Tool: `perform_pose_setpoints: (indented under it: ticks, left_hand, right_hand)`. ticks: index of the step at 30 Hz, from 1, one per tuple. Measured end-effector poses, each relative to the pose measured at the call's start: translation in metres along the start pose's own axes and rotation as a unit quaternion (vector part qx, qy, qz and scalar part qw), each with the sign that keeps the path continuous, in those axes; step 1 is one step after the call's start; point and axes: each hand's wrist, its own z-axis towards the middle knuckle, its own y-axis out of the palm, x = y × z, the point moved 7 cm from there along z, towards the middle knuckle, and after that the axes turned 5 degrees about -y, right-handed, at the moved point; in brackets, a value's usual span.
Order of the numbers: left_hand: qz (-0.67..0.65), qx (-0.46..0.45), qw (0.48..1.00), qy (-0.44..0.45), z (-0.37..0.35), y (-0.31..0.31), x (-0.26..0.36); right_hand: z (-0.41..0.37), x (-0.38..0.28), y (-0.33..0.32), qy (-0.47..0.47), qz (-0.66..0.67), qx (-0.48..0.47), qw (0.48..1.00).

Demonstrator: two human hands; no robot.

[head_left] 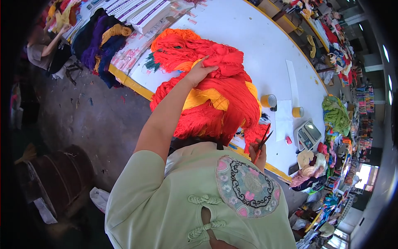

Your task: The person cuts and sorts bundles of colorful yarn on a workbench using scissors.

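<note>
A big heap of red yarn (224,112) with yellow and orange strands (205,97) lies on the white table (257,45) in front of me. My left hand (201,70) reaches out over the heap and grips a bunch of red yarn at its top. My right hand (258,154) stays close to my chest at the table's near edge, shut on a pair of red-handled scissors (263,143) whose blades point up toward the yarn's right end.
Two yellow cups (268,100) (297,111) and a small scale (309,135) stand right of the heap, with green yarn (336,114) beyond. Purple and dark yarn (97,39) hangs off the table's left end. Another person (45,47) sits at far left. A brown barrel (58,174) stands on the floor.
</note>
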Motion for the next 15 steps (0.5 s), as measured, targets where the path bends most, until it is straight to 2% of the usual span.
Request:
perform_pose_setpoints:
  ticks: [7, 15]
  left_hand:
    - [-0.106, 0.005, 0.994, -0.01, 0.008, -0.022, -0.016]
    - [-0.116, 0.007, 0.993, 0.024, 0.006, -0.019, -0.012]
  right_hand:
    - [-0.007, 0.0, 0.007, -0.032, -0.031, -0.01, 0.999]
    - [-0.01, 0.007, 0.006, -0.015, -0.034, -0.005, 0.999]
